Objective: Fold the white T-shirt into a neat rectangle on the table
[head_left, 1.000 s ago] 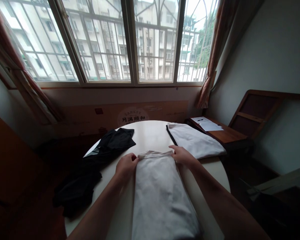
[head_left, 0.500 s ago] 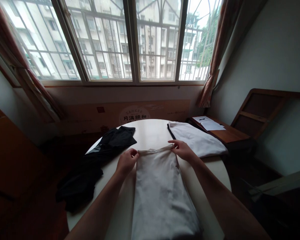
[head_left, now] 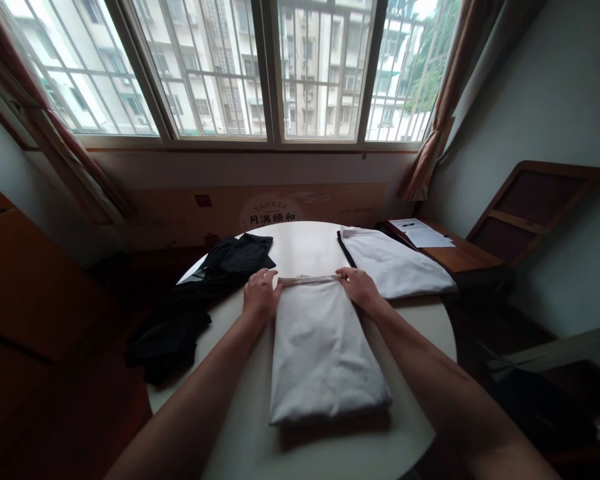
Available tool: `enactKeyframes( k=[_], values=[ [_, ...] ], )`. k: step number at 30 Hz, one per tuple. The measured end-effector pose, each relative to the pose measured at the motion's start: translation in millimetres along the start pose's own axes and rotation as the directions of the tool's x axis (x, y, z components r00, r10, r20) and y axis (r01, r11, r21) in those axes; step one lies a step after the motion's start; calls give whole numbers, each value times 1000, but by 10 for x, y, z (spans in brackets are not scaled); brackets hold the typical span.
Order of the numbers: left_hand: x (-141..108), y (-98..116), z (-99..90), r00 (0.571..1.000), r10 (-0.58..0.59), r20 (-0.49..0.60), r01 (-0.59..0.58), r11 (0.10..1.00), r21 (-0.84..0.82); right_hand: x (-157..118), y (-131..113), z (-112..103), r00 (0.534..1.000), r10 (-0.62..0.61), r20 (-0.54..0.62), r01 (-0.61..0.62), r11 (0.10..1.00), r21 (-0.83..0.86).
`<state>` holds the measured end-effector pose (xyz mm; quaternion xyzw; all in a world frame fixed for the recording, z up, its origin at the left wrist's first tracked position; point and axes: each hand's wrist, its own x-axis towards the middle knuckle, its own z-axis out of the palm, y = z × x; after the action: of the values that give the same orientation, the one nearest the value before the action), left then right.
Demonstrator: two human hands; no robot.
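Note:
A white folded cloth (head_left: 325,353) lies lengthwise on the round white table (head_left: 305,243), its near edge above the tabletop's front part. At its far left corner is my left hand (head_left: 261,293), fingers bent and thumb against the fabric. My right hand (head_left: 360,287) pinches the far right corner. Between the two hands the far edge runs as a narrow, straight band. Both forearms reach in from the bottom, one on each side of the cloth.
Black garments (head_left: 235,260) lie at the table's left, partly hanging over its edge. Another white cloth (head_left: 395,263) with a black strip rests at the right. Beyond it stands a brown side table (head_left: 460,257) with papers (head_left: 425,235). A printed carton (head_left: 180,213) is under the window.
The white cloth has moved away from me, so its near edge now shows on the table. Both hands have shifted forward with its far edge. The view has tilted down a little.

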<state>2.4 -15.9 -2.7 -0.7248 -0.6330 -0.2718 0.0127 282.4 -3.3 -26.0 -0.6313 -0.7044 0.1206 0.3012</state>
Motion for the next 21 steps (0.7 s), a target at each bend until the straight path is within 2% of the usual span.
enactKeyframes(
  k=[2,4,5,6,8,10,12,14,16,21],
  values=[
    [-107,148,-168,991,135,-4,-134,990,50,-40,-65,-40,998,-22,-52,20,999,-39],
    [-236,324,-368,958,267,108,-274,960,60,-97,-160,-86,983,-137,-119,132,990,-49],
    [-304,413,-457,925,332,187,-346,937,46,-132,-216,-100,965,-230,-126,228,973,-29],
    [-372,496,-529,878,399,265,-420,907,22,-169,-274,-101,937,-333,-104,335,942,9],
    [-505,639,-594,747,542,385,-567,822,-56,-242,-379,-63,865,-501,19,496,860,117],
    [-635,738,-552,600,677,427,-685,710,-163,-299,-450,15,794,-572,206,546,820,171],
    [-768,790,-440,480,788,386,-758,594,-269,-327,-484,99,734,-563,379,561,818,128],
    [-907,794,-322,397,865,307,-790,492,-366,-328,-497,159,703,-520,485,576,816,41],
    [-1046,765,-255,358,891,278,-780,450,-434,-309,-515,189,713,-478,514,579,814,-45],
    [-1348,714,-348,254,883,394,-709,447,-546,-198,-611,223,745,-365,558,516,846,-136]
  ],
)
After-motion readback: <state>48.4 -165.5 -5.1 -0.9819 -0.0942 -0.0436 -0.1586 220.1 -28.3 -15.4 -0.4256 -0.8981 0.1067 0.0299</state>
